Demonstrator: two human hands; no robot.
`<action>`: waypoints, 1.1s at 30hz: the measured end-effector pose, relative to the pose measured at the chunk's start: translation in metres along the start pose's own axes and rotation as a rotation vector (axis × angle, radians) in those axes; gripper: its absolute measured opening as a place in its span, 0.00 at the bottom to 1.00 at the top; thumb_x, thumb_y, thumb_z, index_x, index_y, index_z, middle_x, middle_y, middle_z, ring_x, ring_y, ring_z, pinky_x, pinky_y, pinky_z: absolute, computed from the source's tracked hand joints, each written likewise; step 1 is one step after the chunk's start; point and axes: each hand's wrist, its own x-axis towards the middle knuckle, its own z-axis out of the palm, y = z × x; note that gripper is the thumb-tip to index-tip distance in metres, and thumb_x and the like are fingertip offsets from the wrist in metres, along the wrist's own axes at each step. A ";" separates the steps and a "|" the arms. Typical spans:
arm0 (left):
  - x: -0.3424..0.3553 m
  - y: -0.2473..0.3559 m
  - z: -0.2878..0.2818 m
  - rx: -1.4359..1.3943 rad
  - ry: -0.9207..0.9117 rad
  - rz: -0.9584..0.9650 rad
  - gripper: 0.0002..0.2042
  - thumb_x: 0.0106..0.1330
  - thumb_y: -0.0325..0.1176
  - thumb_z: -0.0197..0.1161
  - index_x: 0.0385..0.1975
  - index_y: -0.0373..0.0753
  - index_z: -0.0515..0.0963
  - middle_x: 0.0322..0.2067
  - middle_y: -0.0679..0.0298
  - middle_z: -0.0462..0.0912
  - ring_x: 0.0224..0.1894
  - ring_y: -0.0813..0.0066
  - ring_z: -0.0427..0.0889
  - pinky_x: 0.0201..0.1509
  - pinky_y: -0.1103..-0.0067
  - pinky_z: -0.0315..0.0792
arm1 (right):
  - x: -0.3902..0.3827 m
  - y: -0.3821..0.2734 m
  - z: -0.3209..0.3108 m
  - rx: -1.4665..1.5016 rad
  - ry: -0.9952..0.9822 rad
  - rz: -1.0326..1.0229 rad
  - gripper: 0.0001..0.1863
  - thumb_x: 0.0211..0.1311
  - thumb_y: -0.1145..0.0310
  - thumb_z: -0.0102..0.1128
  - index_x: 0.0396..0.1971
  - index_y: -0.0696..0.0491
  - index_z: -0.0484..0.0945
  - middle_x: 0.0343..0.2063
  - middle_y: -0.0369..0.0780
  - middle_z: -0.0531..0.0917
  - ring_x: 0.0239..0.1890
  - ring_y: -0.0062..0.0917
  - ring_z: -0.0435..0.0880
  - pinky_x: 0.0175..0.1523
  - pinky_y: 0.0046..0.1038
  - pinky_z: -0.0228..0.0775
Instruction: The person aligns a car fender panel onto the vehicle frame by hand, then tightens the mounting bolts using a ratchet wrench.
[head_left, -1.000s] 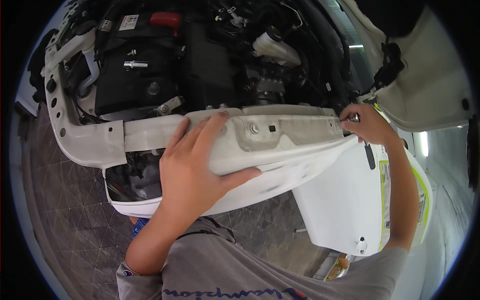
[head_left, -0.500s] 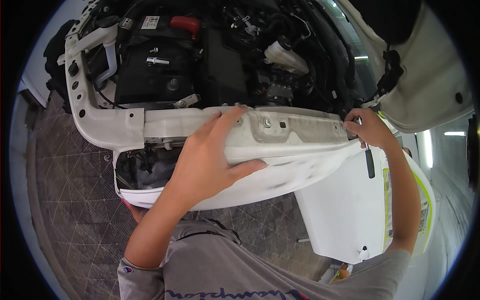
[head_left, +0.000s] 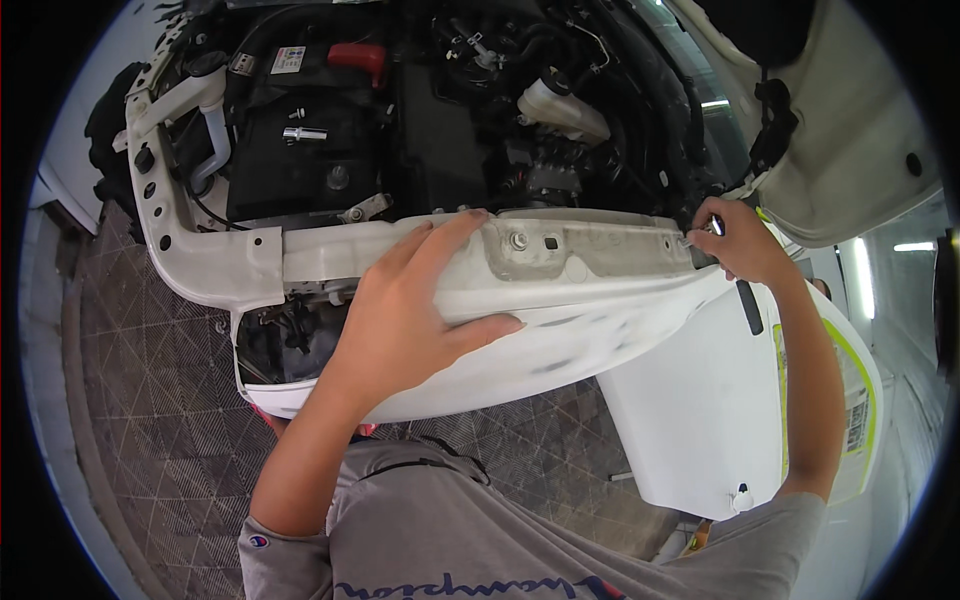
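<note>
My left hand (head_left: 400, 320) lies over the white car fender (head_left: 590, 325), thumb and fingers spread, its fingertips on the upper flange. Farther right, my right hand (head_left: 745, 242) is closed around the shiny metal head of a ratchet wrench at the fender's rear end. Below that hand sticks out the tool's black handle (head_left: 749, 308). The fingers hide whatever the ratchet sits on. Between the hands, a bolt (head_left: 518, 241) sits in the flange beside a square hole.
A chrome socket (head_left: 305, 133) and a small bolt (head_left: 297, 114) lie on a black box in the engine bay, near a red cover (head_left: 358, 62). A white reservoir (head_left: 563, 110) stands farther right. An open white door (head_left: 690, 420) is at the lower right, over patterned floor tiles (head_left: 150, 340).
The ratchet's black handle has swung slightly to the right and up as my right hand turned. My left hand stays on the fender. The view has shifted a little.
</note>
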 end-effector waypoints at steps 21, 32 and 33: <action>0.001 -0.003 0.001 -0.023 0.017 0.031 0.40 0.45 0.43 0.80 0.61 0.37 0.73 0.50 0.47 0.82 0.53 0.47 0.81 0.56 0.62 0.76 | 0.001 0.034 -0.012 -0.092 0.044 -0.264 0.14 0.62 0.67 0.65 0.47 0.54 0.82 0.36 0.43 0.85 0.37 0.30 0.80 0.47 0.32 0.72; 0.004 -0.004 0.003 -0.018 0.037 0.061 0.39 0.44 0.43 0.81 0.59 0.36 0.74 0.48 0.47 0.83 0.51 0.46 0.82 0.54 0.62 0.77 | 0.011 0.041 -0.002 -0.029 -0.044 -0.353 0.13 0.63 0.73 0.63 0.48 0.55 0.81 0.43 0.41 0.86 0.42 0.29 0.82 0.50 0.30 0.72; 0.003 -0.003 0.003 -0.016 0.036 0.059 0.39 0.44 0.43 0.81 0.59 0.36 0.74 0.48 0.47 0.83 0.51 0.46 0.82 0.54 0.62 0.77 | 0.012 0.038 -0.003 -0.043 -0.062 -0.361 0.13 0.63 0.73 0.63 0.47 0.55 0.81 0.43 0.40 0.86 0.42 0.28 0.82 0.50 0.30 0.72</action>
